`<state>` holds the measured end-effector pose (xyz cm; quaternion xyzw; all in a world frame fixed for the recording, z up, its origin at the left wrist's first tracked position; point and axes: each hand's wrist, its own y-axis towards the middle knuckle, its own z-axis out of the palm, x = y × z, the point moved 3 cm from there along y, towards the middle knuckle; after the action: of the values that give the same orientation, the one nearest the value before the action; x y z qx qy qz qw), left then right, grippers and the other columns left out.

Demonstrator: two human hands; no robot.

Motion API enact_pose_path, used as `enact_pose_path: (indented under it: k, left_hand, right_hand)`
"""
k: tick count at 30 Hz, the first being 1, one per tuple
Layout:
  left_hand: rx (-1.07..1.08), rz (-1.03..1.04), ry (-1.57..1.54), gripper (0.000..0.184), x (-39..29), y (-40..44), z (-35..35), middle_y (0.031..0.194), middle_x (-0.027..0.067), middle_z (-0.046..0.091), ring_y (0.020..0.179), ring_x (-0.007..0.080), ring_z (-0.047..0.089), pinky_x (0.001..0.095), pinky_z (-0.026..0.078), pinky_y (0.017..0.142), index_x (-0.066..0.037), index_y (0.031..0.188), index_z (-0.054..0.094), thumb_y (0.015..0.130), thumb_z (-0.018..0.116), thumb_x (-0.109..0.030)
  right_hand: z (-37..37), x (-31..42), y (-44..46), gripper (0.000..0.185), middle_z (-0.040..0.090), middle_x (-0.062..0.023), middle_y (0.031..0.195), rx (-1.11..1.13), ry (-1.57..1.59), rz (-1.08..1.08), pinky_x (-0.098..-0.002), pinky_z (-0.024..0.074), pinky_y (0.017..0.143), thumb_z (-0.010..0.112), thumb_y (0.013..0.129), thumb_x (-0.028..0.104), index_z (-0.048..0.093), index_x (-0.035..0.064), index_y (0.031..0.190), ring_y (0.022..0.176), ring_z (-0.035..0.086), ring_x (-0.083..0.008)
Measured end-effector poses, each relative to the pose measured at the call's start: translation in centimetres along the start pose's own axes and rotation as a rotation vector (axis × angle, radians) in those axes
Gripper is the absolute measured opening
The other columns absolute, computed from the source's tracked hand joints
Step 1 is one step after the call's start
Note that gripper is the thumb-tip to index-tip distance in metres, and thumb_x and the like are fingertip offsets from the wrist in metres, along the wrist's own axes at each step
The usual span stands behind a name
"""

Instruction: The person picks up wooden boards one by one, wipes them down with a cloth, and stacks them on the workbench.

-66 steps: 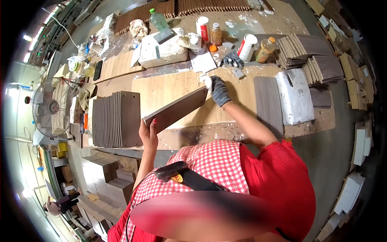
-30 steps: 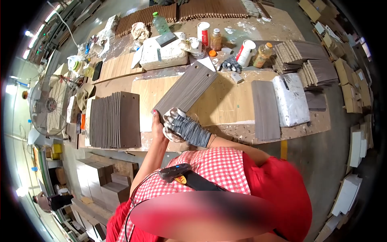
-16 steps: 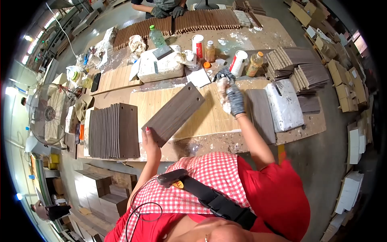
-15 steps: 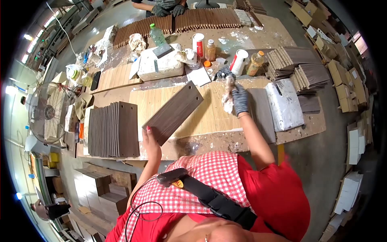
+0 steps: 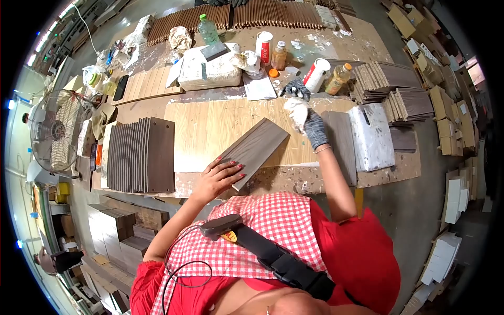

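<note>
My bare left hand [image 5: 219, 177] grips the near end of a grey-brown wooden board [image 5: 262, 147], its fingers laid over the board's face. The board is tilted, with a long edge showing, above a pale wood-grain panel [image 5: 202, 126] on the table. My right hand [image 5: 316, 130], in a grey glove, is closed on a white rag [image 5: 297, 112], to the right of the board and apart from it. Just beyond the rag lies a loose grey glove [image 5: 295, 89]. A stack of similar boards [image 5: 140, 155], with holes in the front one, stands upright on the left.
A wrapped white block [image 5: 371, 137] and a flat grey board [image 5: 338, 142] lie at right. Behind are white canisters [image 5: 317, 75], bottles [image 5: 338, 79] and a plastered block [image 5: 210, 73]. A fan [image 5: 56, 131] stands at left. Gloved hands of another person show at the far edge.
The board has been turned over in my left hand: its end holes no longer show, and my fingers now spread across its face. My right hand still holds the rag.
</note>
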<state>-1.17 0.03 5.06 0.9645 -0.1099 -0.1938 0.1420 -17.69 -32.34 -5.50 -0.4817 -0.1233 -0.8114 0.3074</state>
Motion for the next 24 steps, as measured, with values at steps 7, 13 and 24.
enact_pose_path:
  k: [7, 13, 24]
  left_hand:
    - [-0.113, -0.440, -0.025, 0.096, 0.9, -3.0, 1.7, 0.137, 0.0143, 0.033, 0.122, 0.0335, 0.036, 0.0467, 0.028, 0.103, -0.012, 0.139, 0.029, 0.058, 0.080, -0.028]
    - [-0.165, -0.916, -0.777, 0.074, 3.7, -9.1, 6.7, 0.117, 0.0169, 0.051, 0.104, 0.0242, 0.051, 0.0324, 0.042, 0.090, 0.004, 0.132, 0.033, 0.069, 0.069, -0.006]
    - [-0.647, -1.316, -1.578, 0.021, 5.2, -6.8, 8.0, 0.081, 0.0034, 0.060, 0.066, 0.0128, 0.056, 0.0246, 0.048, 0.059, -0.005, 0.093, 0.054, 0.093, 0.049, -0.026]
  right_hand:
    - [3.4, -4.0, -0.1, 0.022, 0.064, -0.0160, 0.093, 0.035, -1.203, -0.225, -0.0315, 0.0471, 0.080, 0.060, 0.079, 0.009, 0.062, 0.0014, 0.100, 0.085, 0.061, -0.0258]
    - [6.2, -5.3, -2.0, 0.022, 0.060, -0.0152, 0.094, 0.110, -1.398, -0.291, -0.0340, 0.0462, 0.082, 0.064, 0.071, 0.006, 0.065, 0.0018, 0.093, 0.086, 0.058, -0.0277]
    - [18.6, -10.1, -12.2, 0.022, 0.060, -0.0060, 0.111, 1.048, -0.992, -0.404, -0.0349, 0.0356, 0.098, 0.055, 0.083, 0.018, 0.068, 0.0192, 0.101, 0.105, 0.052, -0.0228]
